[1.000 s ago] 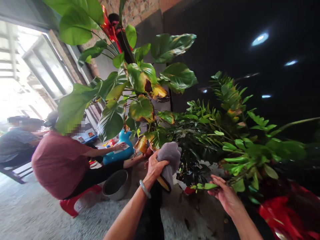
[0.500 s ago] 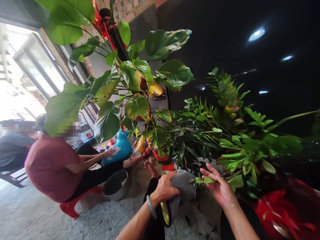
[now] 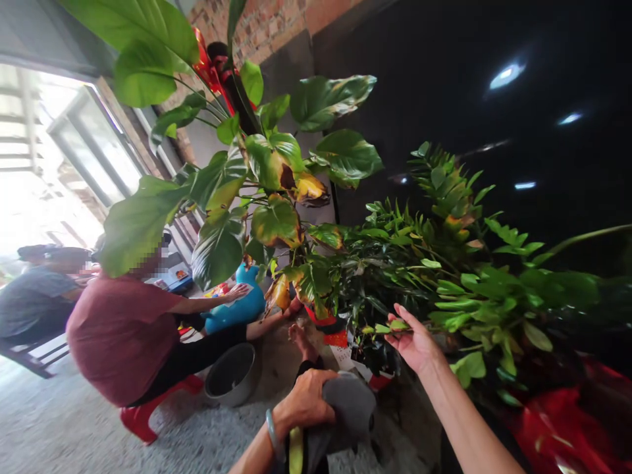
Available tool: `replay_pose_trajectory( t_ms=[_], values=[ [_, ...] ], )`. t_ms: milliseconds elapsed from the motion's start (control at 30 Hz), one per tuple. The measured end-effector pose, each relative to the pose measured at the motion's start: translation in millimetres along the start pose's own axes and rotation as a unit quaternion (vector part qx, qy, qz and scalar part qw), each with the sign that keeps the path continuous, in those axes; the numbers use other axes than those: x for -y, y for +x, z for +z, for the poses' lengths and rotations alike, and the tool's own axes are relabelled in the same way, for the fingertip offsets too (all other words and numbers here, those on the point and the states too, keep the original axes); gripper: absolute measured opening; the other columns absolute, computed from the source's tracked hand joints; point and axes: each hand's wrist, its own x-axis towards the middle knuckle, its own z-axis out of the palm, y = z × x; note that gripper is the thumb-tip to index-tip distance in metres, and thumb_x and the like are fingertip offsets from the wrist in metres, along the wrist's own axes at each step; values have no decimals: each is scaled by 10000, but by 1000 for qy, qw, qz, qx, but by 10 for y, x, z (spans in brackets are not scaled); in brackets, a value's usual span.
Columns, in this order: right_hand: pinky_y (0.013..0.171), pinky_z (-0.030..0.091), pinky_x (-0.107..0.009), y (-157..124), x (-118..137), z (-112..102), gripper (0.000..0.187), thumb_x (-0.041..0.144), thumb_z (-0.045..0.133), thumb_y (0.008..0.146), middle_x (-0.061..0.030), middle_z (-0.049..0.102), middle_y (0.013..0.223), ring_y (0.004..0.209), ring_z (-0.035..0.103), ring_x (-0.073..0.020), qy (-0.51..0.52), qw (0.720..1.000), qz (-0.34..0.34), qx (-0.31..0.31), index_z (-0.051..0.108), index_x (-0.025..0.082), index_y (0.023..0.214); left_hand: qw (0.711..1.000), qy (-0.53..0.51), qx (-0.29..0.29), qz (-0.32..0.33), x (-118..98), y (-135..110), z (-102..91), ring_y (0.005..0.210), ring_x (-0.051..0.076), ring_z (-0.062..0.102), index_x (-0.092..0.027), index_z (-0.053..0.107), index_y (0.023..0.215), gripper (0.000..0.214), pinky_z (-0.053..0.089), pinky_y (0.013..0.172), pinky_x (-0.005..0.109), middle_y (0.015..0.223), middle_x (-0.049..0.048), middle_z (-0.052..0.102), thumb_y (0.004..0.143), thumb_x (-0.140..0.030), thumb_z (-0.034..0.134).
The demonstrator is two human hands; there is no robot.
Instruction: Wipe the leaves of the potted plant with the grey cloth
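My left hand (image 3: 307,399), with a pale bangle at the wrist, grips a grey cloth (image 3: 349,403) low in front of me. Beneath that wrist shows a narrow yellow thing (image 3: 296,451) with a dark edge, its kind unclear. To the right, palm turned up, my right hand (image 3: 415,342) holds a thin leafy stem (image 3: 388,327) between thumb and fingers. This stem reaches out from the green potted plant (image 3: 459,296) on the right. Part of the cloth is hidden under my left fingers.
A tall broad-leaved plant (image 3: 276,217) with browned leaves stands ahead. Left of it a person in a red shirt (image 3: 123,336) sits on a red stool (image 3: 141,421), a hand on a blue gourd-shaped object (image 3: 249,304). A grey basin (image 3: 232,375) stands nearby. Red wrapping (image 3: 567,421) lies right.
My left hand and the cloth have moved down and left. My right hand has risen slightly leftward with the stem. The seated person's arm now reaches farther over the blue object.
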Motion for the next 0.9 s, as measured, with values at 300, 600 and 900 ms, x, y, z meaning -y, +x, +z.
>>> replay_pose_trajectory(
  t_ms=[300,600,900],
  values=[
    [413,475,-232,14,-35,91,178,122,778,591,28,623,496,378,517,-101,-16,1000,10,-1,640,200,673,1000,-9,2,-10,-30,-23,-23,878,252,618,-217,731,1038,560,449,785,286,892,7,713,485,-145,684],
    [388,436,-216,63,-56,-192,281,68,810,478,47,626,510,385,505,-90,-39,999,-3,-16,615,193,637,938,-284,-195,33,-42,160,-459,736,208,578,-131,706,983,533,443,638,254,755,3,670,457,-193,650],
    [402,414,-228,-10,-380,-572,312,133,844,349,29,636,484,383,495,-95,-65,995,-19,-68,640,186,579,914,-357,-187,54,-312,323,-279,667,177,547,-130,721,873,459,433,611,242,658,-16,629,417,-145,675]
  ],
)
